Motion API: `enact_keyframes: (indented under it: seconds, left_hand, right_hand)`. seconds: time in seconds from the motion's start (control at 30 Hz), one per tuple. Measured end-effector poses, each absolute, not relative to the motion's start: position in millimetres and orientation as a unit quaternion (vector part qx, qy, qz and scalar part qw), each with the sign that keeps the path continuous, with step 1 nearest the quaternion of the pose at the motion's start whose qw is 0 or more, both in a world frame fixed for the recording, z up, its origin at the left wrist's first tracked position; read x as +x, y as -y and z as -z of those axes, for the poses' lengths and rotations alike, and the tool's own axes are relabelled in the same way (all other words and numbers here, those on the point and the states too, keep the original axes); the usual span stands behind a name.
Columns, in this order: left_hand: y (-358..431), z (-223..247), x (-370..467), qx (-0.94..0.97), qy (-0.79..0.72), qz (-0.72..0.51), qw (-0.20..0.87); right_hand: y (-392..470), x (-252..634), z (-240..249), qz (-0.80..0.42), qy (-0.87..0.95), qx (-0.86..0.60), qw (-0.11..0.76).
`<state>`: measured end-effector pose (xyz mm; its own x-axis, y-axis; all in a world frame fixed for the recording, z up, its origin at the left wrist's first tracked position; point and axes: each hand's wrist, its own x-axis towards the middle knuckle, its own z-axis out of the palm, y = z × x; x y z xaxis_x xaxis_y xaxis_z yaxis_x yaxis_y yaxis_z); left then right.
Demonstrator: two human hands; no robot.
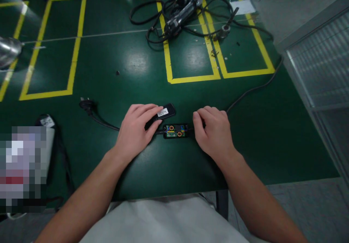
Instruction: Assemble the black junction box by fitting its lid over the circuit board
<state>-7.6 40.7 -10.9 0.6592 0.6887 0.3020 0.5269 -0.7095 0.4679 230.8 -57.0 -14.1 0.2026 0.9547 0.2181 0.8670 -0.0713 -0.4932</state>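
Case (176, 138), open side up, lay on the bench (147, 174) between the two hands, board (178, 128) showing. Its long axis ran roughly left-right.

Cover (170, 109) sat just beyond the case, on the side away from the person, offset a little leftward. Its long axis slanted, the right end farther off than the left, so the two were not parallel. Label (163, 112) faced up.

Left grip (136, 126): thumb and fingers closed on the cover's left end, the right end sticking out past the fingertips. This was the hand nearer the cover, and the thumb came close to the case's left end. Plug (86, 104) lay left of the case, its cord (105, 124) running under this hand.

Right grip (214, 132): digits curled, just right of the case, over the cord there. Contact hidden; could not tell whether it was clamped.
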Motion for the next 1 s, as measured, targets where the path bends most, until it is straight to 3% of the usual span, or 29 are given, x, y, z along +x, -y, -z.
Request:
enact_keyframes:
  seconds: [0.2,0.47,1.0]
  left_hand:
    - [-30,-6,-7,0.889,-0.233,-0.321,0.23]
    - [-28,6,-1,0.935,-0.205,-0.148,0.248]
    - [-24,3,3,0.935,-0.225,-0.139,0.234]
  right_hand:
    - [57,231,18,-0.133,0.602,-0.734,0.285]
    - [56,230,14,-0.146,0.606,-0.735,0.267]
    - [51,229,22,-0.102,0.637,-0.727,0.237]
